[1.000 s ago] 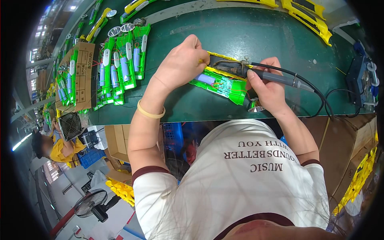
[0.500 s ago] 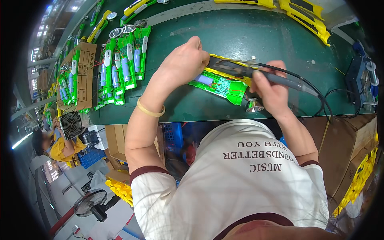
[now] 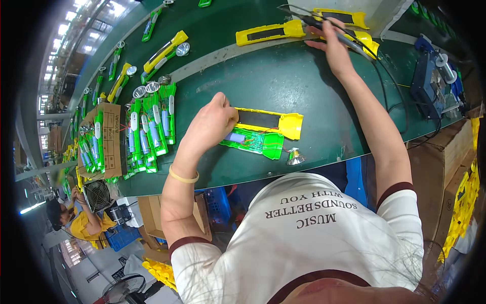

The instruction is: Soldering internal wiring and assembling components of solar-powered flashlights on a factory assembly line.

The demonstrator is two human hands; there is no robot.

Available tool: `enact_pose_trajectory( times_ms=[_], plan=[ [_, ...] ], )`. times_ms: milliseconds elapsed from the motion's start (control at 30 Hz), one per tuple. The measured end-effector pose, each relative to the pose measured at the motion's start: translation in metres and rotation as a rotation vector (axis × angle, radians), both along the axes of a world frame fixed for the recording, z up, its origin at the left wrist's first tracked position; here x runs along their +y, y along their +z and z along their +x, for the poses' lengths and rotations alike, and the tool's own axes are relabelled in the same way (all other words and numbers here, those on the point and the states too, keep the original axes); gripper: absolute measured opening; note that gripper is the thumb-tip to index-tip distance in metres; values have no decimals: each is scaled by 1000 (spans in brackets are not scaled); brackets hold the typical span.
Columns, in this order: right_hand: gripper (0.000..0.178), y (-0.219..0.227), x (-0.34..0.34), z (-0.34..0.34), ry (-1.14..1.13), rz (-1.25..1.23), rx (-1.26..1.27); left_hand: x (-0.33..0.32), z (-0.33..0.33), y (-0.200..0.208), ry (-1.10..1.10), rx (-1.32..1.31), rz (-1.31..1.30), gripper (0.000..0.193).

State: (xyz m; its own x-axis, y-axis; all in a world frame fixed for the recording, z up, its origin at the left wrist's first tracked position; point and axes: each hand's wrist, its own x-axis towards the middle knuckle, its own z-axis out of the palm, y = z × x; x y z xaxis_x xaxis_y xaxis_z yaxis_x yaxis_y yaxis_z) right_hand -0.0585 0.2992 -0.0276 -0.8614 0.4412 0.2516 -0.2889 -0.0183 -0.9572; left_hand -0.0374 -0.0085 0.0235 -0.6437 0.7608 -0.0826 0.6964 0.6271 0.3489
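Note:
My left hand [image 3: 214,120] is closed in a pinch at the left end of a yellow flashlight housing half [image 3: 290,125] with a dark panel. Alongside its near edge lies a green housing half [image 3: 272,147] with a blue battery cell [image 3: 235,137] and circuit board. Red wires run from the board to a small reflector [image 3: 295,156]. Out at the far right, my right hand [image 3: 338,49] grips a soldering iron [image 3: 353,44] with a black cord. It hovers among other yellow housing halves [image 3: 271,33]; whether its fingers touch one, I cannot tell.
Left on the green table [image 3: 202,83], several green halves with cells [image 3: 154,126] lean by a cardboard box [image 3: 112,137]. Yellow-and-green flashlights [image 3: 164,53] lie farther off. A blue stand with a wire spool [image 3: 428,81] occupies the right edge. Another person [image 3: 83,223] sits far left.
My right hand, with the soldering iron, has gone from the near housing to the far yellow halves. My left hand still pinches the yellow housing's end. The whole view has shifted.

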Motion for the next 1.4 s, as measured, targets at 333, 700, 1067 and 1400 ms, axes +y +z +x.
enact_pose_trajectory(
  times_ms=[333,700,1067,1400],
  plan=[
    [36,-7,-13,72,112,-226,-96,2,-2,5,-16,23,27,5],
    [27,-7,-20,133,-1,-230,-100,4,-14,11,-303,227,192,21],
    [22,-11,-18,132,44,-263,-82,-27,10,-3,-106,-127,397,43],
    [32,-15,-16,128,69,-100,-33,69,-242,-7,194,-219,102,40]
  ],
)
